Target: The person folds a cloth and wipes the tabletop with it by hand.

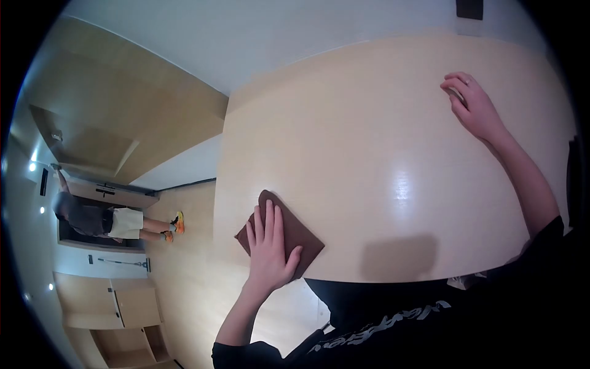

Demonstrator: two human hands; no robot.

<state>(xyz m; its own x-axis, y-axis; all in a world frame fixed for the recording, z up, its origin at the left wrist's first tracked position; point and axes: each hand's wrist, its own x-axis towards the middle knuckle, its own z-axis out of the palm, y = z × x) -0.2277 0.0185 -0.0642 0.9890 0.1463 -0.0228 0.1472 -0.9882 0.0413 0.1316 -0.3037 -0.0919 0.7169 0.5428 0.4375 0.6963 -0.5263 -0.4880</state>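
My left hand point(268, 249) lies flat with its fingers slightly spread on a folded brown cloth point(302, 238), near the left front corner of a pale wooden tabletop point(332, 147). Over the right part of the same surface is my right hand point(472, 107). Its fingers are loosely curled, with a gap between thumb and forefinger, and nothing shows in it. Whether it touches the tabletop is unclear.
Beyond the table's left edge, a person point(92, 218) stands on the wooden floor point(184, 258), one arm raised. Wooden cabinets point(136, 304) and a long-handled floor tool point(126, 262) are at the far left. A dark object point(469, 8) is at the top right.
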